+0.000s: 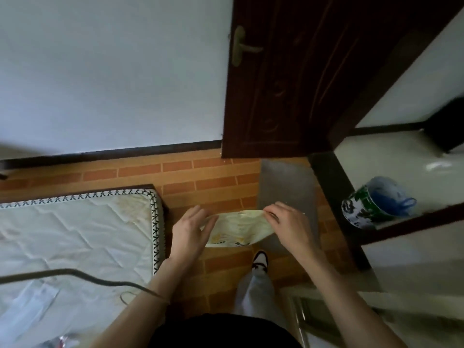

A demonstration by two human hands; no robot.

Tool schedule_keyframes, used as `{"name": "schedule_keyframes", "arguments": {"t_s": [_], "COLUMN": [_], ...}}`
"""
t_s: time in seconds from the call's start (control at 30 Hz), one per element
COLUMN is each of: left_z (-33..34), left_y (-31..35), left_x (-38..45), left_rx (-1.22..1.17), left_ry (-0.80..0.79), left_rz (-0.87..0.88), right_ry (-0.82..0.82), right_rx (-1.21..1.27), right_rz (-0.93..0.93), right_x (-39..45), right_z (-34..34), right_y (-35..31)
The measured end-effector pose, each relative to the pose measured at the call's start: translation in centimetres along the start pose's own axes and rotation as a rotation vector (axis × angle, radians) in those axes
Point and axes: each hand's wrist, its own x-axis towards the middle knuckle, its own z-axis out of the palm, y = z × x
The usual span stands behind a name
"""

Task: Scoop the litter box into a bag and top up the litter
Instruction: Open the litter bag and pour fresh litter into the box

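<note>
A pale yellow bag (238, 229) with printed markings hangs in the air in front of me, above the brick-patterned floor. My right hand (286, 223) pinches its upper right edge. My left hand (189, 228) lies against the bag's left side with the fingers fairly straight; whether it grips the edge is unclear. No litter box and no scoop are in view.
A bare mattress (75, 234) on a dark frame fills the left, with a grey cable across it. A dark wooden door (288, 84) stands open ahead. A grey mat (286, 187) lies on the floor. A green and white can (371, 204) with blue contents sits beyond the threshold, right.
</note>
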Motion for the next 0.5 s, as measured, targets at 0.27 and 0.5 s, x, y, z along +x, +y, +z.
{"name": "schedule_keyframes", "arguments": {"t_s": [0.27,0.5], "left_z": [0.9,1.3], "left_y": [-0.7,-0.2], "left_x": [7.0,11.8], "left_rx": [0.081,0.197], "left_ry": [0.116,0.176], "left_rz": [-0.177,-0.369], "right_ry": [-0.128,-0.27], "right_rx": [0.071,0.193], "right_rz": [-0.193,-0.399], "right_x": [12.9,22.9], "right_z": [1.1,2.1], "right_y": [2.6,3.2]}}
